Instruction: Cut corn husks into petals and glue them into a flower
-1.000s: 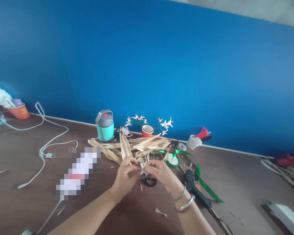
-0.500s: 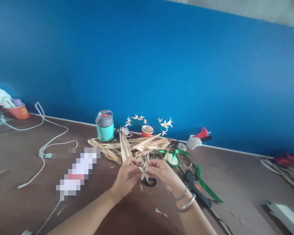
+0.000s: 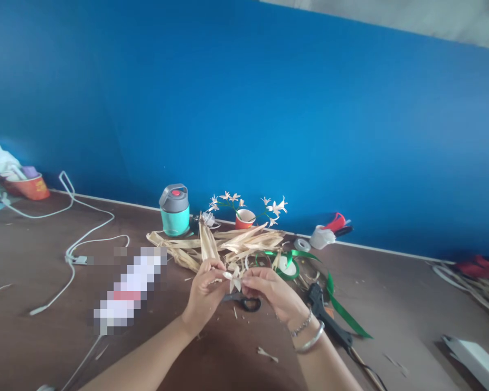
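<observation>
A small cream flower (image 3: 234,279) with pointed petals is held up between my two hands. My left hand (image 3: 207,290) pinches it at its left side, fingers closed. From the right, the closed fingertips of my right hand (image 3: 267,288) grip a petal at its edge. Just below lie black-handled scissors (image 3: 250,304), partly hidden by my hands. Beyond my hands spreads a heap of dry corn husks (image 3: 244,241). Behind it, an orange paper cup (image 3: 245,218) holds green stems bearing similar cream flowers (image 3: 277,207).
Right of my hands are a green ribbon roll (image 3: 288,267) and a black glue gun (image 3: 324,315). A turquoise flask (image 3: 175,212) stands near the blue wall. White cables (image 3: 71,244) and a blurred-out object (image 3: 130,290) lie left. A white box (image 3: 475,361) sits at lower right.
The flower has turned and shifted slightly left and up. My left hand has moved a little left, and more of the scissors shows beneath.
</observation>
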Demonstrator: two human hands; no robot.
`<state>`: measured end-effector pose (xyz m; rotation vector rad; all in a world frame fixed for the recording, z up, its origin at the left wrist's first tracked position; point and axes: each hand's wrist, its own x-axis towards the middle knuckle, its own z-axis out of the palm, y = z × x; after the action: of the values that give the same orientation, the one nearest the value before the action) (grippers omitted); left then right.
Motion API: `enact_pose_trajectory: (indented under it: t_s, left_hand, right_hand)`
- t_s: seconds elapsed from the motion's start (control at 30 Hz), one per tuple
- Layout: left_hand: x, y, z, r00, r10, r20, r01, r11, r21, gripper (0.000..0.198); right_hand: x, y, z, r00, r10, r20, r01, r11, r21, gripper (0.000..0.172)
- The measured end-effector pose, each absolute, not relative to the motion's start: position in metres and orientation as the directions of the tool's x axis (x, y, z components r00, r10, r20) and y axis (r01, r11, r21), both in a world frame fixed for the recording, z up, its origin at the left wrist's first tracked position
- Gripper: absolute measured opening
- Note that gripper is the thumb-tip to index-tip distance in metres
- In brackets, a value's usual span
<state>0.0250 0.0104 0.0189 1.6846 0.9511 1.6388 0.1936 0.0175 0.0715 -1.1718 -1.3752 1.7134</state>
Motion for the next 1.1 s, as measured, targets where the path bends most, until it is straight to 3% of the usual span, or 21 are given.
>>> enact_pose_trajectory:
  t_s: [0.4, 0.53, 0.73, 1.1]
  left_hand:
    - [0.024, 0.010, 0.018, -0.020, 0.771, 0.636, 0.199, -0.621, 0.759, 0.004]
    - [0.024, 0.011, 0.015, -0.060, 0.740, 0.670, 0.215, -0.646, 0.732, 0.004]
    - [0.023, 0.013, 0.012, -0.090, 0.689, 0.719, 0.248, -0.684, 0.686, 0.008]
    - [0.023, 0.011, 0.016, -0.128, 0.722, 0.679, 0.226, -0.646, 0.729, 0.006]
  right_hand:
    - [0.190, 0.018, 0.071, -0.356, 0.898, -0.259, 0.006, -0.276, -0.961, 0.017]
    - [0.191, 0.017, 0.072, -0.324, 0.911, -0.255, 0.022, -0.262, -0.965, 0.024]
    - [0.185, 0.012, 0.071, -0.421, 0.844, -0.331, 0.007, -0.362, -0.932, 0.024]
    - [0.179, 0.011, 0.066, -0.411, 0.839, -0.356, 0.006, -0.388, -0.922, 0.021]
